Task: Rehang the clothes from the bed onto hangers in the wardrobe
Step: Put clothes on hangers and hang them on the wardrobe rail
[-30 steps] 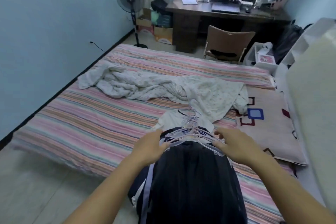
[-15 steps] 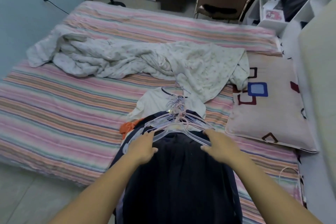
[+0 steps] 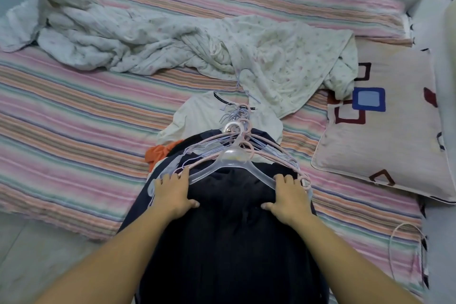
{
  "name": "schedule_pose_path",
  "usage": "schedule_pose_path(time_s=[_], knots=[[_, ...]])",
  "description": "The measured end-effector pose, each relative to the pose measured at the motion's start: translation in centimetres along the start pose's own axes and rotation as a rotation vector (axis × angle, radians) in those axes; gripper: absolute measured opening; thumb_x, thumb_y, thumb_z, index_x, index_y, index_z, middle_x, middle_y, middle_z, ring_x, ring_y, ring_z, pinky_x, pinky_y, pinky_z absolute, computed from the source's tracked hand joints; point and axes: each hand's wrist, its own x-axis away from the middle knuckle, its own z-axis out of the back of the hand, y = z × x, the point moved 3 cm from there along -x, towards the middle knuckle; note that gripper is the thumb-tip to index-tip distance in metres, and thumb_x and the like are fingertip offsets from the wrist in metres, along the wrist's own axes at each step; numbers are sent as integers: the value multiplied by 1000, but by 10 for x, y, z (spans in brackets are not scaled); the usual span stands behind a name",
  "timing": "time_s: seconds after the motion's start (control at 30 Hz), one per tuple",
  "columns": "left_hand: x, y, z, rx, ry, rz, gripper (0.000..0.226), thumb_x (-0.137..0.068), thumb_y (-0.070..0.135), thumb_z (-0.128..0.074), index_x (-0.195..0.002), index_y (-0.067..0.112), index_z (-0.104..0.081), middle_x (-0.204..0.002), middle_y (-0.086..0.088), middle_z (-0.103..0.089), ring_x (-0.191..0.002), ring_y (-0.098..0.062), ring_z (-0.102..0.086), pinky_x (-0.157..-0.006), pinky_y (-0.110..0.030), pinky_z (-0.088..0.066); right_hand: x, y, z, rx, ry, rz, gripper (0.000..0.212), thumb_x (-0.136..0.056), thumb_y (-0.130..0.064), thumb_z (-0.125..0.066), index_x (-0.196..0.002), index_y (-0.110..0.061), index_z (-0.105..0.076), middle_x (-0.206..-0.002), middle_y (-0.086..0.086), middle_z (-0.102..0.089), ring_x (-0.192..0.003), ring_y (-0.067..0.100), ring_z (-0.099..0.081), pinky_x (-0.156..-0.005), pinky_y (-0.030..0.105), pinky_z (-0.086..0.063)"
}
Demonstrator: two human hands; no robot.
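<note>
I have both hands down on the pile of clothes (image 3: 229,217) lying at the near edge of the striped bed (image 3: 74,116), its dark top garment facing me. My left hand (image 3: 172,192) rests flat with straight fingers by the left arm of the clear plastic hanger (image 3: 232,163); my right hand (image 3: 290,197) lies the same way at its right arm, neither one gripping. Thin pink and lilac hangers (image 3: 237,116) are bunched beneath, hooks tangled together. I judge the cloth soft and limp, the stack fairly heavy, the hangers stiff but slippery, so I would take hold at the gathered hooks or under both shoulders.
</note>
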Motion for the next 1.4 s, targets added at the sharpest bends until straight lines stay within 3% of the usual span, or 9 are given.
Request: schedule_pose_path(time_s=[0.13,0.23,0.57,0.73,0.83,1.0,1.17,1.33,1.4], knots=[[14,-9,8,13,-1,-55,83,-65,60,-78,-128,22,-40,-131,-7,-56,-125,-31,-46,-99,-42,-34,7,2,15,-97,-22,36,51,-71,-52,-82,-92,-23,-45,-97,-6,-50,-90,17,-48,-67,31,-33],[40,-23,31,144,-26,-128,70,-67,56,-80,-112,22,-39,-118,-4,-58,-109,-28,-54,-79,-37,-42,24,-3,40,-192,-43,106,52,-72,-48,-83,-87,-23,-40,-81,-10,-49,-72,11,-43,-57,27,-29],[237,-83,101,559,61,-147,53,-64,49,-81,-97,35,-42,-88,20,-57,-83,1,-54,-71,-20,-43,168,-64,143,-172,-68,398,43,-76,-56,-74,-90,-32,-41,-93,-16,-60,-86,7,-55,-78,30,-47],[352,-102,123,636,253,-83,52,-73,35,-81,-96,56,-40,-86,37,-57,-76,11,-54,-66,-13,-41,251,-112,196,67,83,611,47,-76,-68,-63,-79,-36,-29,-72,-16,-47,-64,2,-40,-60,17,-33],[422,-117,143,654,388,-26,37,-80,30,-78,-87,36,-42,-89,47,-49,-78,12,-52,-65,-14,-41,291,-141,227,18,132,730,48,-70,-70,-67,-74,-35,-34,-81,-23,-55,-66,0,-46,-59,18,-35],[550,-165,169,795,643,129,27,-73,21,-84,-83,26,-59,-80,12,-63,-75,-7,-59,-62,-20,-44,369,-206,271,-117,220,991,47,-59,-68,-71,-71,-34,-40,-64,-12,-51,-56,5,-48,-51,21,-34],[683,-200,164,884,1004,269,42,-54,15,-94,-83,30,-68,-76,6,-68,-74,-13,-66,-69,-29,-51,458,-283,294,-147,259,1254,41,-65,-64,-74,-69,-34,-46,-72,-9,-52,-66,7,-52,-61,22,-40],[796,-216,129,890,1284,336,34,-50,22,-85,-80,32,-71,-76,9,-69,-74,-1,-65,-69,-10,-46,525,-353,277,-37,135,1416,54,-72,-79,-60,-77,-26,-54,-67,-7,-56,-61,7,-55,-64,38,-49],[836,-224,111,942,1351,364,40,-52,17,-93,-83,35,-74,-82,7,-72,-81,-2,-68,-74,-10,-48,551,-382,266,-25,51,1486,45,-73,-61,-73,-70,-25,-46,-59,-5,-45,-55,5,-42,-57,32,-42]])
